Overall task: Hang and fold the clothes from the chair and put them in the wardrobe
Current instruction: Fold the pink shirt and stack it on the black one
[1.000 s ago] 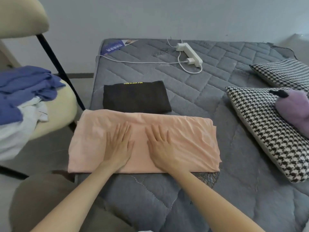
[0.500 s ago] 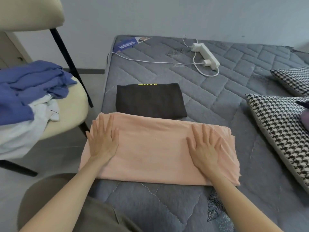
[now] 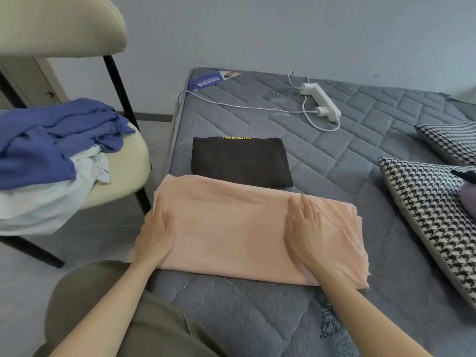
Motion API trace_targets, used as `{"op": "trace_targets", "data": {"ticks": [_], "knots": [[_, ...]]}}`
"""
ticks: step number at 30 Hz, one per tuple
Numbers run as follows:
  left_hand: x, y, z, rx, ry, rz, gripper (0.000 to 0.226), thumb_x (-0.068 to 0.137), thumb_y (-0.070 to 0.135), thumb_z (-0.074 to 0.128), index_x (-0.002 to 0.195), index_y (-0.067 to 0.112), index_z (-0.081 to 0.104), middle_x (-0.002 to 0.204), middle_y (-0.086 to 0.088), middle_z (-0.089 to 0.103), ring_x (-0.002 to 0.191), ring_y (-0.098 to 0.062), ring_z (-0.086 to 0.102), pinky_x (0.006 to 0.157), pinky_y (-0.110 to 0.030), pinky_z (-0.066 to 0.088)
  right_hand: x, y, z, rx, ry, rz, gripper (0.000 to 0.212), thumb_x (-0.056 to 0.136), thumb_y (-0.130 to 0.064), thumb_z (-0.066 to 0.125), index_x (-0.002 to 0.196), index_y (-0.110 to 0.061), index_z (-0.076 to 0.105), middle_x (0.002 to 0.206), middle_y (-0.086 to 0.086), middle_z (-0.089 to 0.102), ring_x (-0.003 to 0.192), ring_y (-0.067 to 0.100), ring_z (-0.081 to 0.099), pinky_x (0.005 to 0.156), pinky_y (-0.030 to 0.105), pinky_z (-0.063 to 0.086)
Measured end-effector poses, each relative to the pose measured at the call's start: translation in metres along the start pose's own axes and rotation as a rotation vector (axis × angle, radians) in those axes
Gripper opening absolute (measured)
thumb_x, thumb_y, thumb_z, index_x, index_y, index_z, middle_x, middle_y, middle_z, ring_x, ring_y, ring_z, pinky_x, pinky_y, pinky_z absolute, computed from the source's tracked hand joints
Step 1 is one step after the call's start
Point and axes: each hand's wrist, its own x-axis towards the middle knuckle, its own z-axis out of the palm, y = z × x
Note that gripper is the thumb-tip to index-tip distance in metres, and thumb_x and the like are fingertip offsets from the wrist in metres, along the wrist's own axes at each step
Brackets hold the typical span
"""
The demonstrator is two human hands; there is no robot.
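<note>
Head view: pink cloth (image 3: 231,228) folded into a long band, flat across the mattress (image 3: 360,155) near its front left corner, left end reaching the left edge. Left hand (image 3: 157,230) flat on the left end of the band, fingers straight and close together, gripping nothing. Right hand (image 3: 306,233) flat on the right part, palm down, fingers straight and slightly spread, likewise gripping nothing, small creases in the fabric just beyond the fingertips. Both forearms bare, coming in from the bottom edge.

Black cloth (image 3: 242,161) folded into a neat rectangle just behind the pink band, near edge touching or tucked slightly under it, yellow lettering along the far edge. Farther back, white power strip (image 3: 322,101) with a plug in it and a white cable (image 3: 231,105) trailing to the left edge. Printed label (image 3: 211,79) at the far left corner. Two houndstooth pillows (image 3: 432,222) by the right edge, something purple (image 3: 467,202) resting on the nearer one.

Cream chair (image 3: 123,161) with black legs just left of the mattress. Crumpled blue cloth (image 3: 51,135) piled on the seat, over white cloth (image 3: 38,202) hanging off the front.
</note>
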Motion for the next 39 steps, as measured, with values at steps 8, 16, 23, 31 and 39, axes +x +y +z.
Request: {"op": "trace_targets", "data": {"ticks": [8, 16, 23, 31, 39], "knots": [[-0.02, -0.027, -0.022, -0.319, -0.087, -0.114, 0.073, 0.076, 0.067, 0.044, 0.131, 0.019, 0.049, 0.125, -0.005, 0.058, 0.12, -0.03, 0.05, 0.096, -0.042, 0.042, 0.027, -0.111, 0.009, 0.118, -0.072, -0.393, 0.041, 0.097, -0.013, 0.047, 0.138, -0.01, 0.046, 0.146, 0.01, 0.042, 0.135, 0.028, 0.036, 0.112, 0.035, 0.024], [-0.025, -0.04, -0.025, -0.588, -0.086, -0.3, 0.028, 0.083, 0.029, 0.072, 0.097, 0.008, 0.058, 0.09, 0.001, 0.06, 0.088, -0.018, 0.058, 0.068, -0.028, 0.043, 0.066, -0.193, 0.028, -0.081, -0.191, -0.453, 0.054, 0.096, -0.024, 0.048, 0.146, -0.013, 0.034, 0.143, 0.008, 0.039, 0.127, 0.032, 0.034, 0.104, 0.038, 0.03], [-0.023, -0.037, -0.031, -0.704, -0.029, -0.31, 0.025, 0.085, 0.025, 0.069, 0.096, 0.006, 0.057, 0.086, 0.001, 0.055, 0.083, -0.016, 0.052, 0.067, -0.026, 0.04, 0.086, -0.213, 0.031, -0.12, -0.218, -0.348, 0.035, 0.092, -0.035, 0.054, 0.122, -0.018, 0.06, 0.118, 0.006, 0.05, 0.113, 0.027, 0.045, 0.089, 0.039, 0.039], [-0.03, -0.019, -0.041, -0.754, 0.021, -0.185, 0.019, 0.093, 0.023, 0.057, 0.085, 0.01, 0.046, 0.081, -0.002, 0.052, 0.07, -0.012, 0.047, 0.057, -0.024, 0.032, 0.091, -0.207, 0.019, 0.17, -0.304, -0.361, 0.005, 0.093, -0.031, 0.053, 0.091, -0.027, 0.053, 0.089, -0.003, 0.063, 0.087, 0.024, 0.057, 0.071, 0.037, 0.044], [-0.046, -0.027, -0.043, -1.231, -0.109, -0.505, 0.035, 0.089, 0.01, 0.065, 0.118, 0.003, 0.045, 0.12, -0.016, 0.057, 0.091, -0.021, 0.059, 0.068, -0.033, 0.05, 0.089, -0.173, 0.004, -0.005, -0.329, -0.29, 0.029, 0.085, -0.056, 0.059, 0.091, -0.028, 0.059, 0.087, -0.007, 0.064, 0.085, 0.016, 0.058, 0.066, 0.031, 0.041]]}}
